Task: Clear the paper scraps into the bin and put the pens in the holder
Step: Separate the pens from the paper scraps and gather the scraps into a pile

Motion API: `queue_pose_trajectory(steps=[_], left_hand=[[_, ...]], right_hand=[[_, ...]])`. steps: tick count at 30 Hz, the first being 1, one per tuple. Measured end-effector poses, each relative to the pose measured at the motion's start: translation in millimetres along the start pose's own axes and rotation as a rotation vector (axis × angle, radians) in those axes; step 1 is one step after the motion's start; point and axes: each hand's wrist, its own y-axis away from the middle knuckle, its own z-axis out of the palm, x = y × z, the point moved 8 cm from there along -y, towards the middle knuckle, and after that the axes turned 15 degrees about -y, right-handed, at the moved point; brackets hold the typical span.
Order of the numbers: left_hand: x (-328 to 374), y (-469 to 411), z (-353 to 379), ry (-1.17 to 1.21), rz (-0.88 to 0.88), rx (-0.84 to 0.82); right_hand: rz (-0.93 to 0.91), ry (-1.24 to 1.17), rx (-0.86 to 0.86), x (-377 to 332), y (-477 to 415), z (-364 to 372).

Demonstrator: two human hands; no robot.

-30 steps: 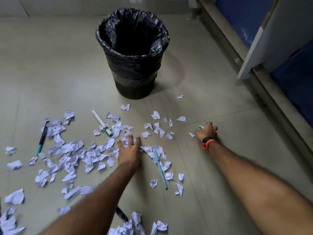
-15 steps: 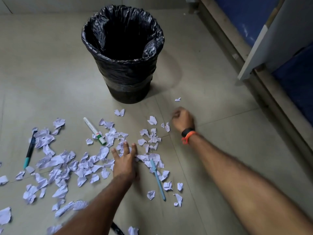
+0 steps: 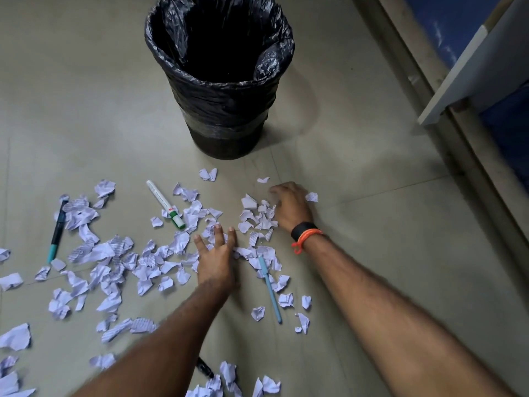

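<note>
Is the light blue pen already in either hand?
No: the light blue pen lies on the tiled floor among white paper scraps, between the left hand and right hand.

— What is worn on the arms?
— Both forearms are bare, no sleeves in view. The right hand (image 3: 289, 206) has a black band (image 3: 304, 230) at the wrist, with an orange cord bracelet (image 3: 307, 237) just beside it, a loop hanging loose.
— And the left hand (image 3: 214, 257)?
— Nothing on wrist or fingers (image 3: 219, 234).

Dim, even light – soft shadows, slight blur, wide-angle bend
</note>
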Motion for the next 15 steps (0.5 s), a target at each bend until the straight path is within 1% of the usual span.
queue_pose_trajectory(steps=[1, 3, 4, 5, 6, 8, 10, 11, 12, 13, 15], left_hand=[[0, 0, 0, 0.002, -0.001, -0.003], [1, 0, -1, 0.010, -0.004, 0.000], [1, 1, -1, 0.013, -0.005, 0.005], [1, 1, -1, 0.015, -0.007, 0.010], [1, 1, -1, 0.017, -0.009, 0.012], [1, 1, -1, 0.022, -0.007, 0.012], [2, 2, -2, 0.014, -0.011, 0.019], [1, 3, -3, 0.010, -0.015, 0.022], [1, 4, -4, 0.005, -0.014, 0.024], [1, 4, -5, 0.004, -0.005, 0.025], [3, 5, -5, 0.011, 0.011, 0.016]], right_hand=[[0.053, 0.030, 0.087, 10, -2, -16], [0.248, 0.066, 0.214, 41, -4, -44], [0.371, 0.065, 0.230, 55, -1, -51], [0.461, 0.068, 0.201, 63, 3, -50], [0.476, 0.071, 0.154, 61, 5, -43], [0.336, 0.096, 0.019, 34, 10, -13], [0.144, 0.063, -0.159, -7, 23, 26], [0.069, 0.035, -0.214, -24, 29, 37], [0.017, 0.005, -0.222, -37, 29, 40], [0.000, -0.017, -0.183, -43, 24, 35], [0.058, 0.002, -0.096, -35, 3, 19]])
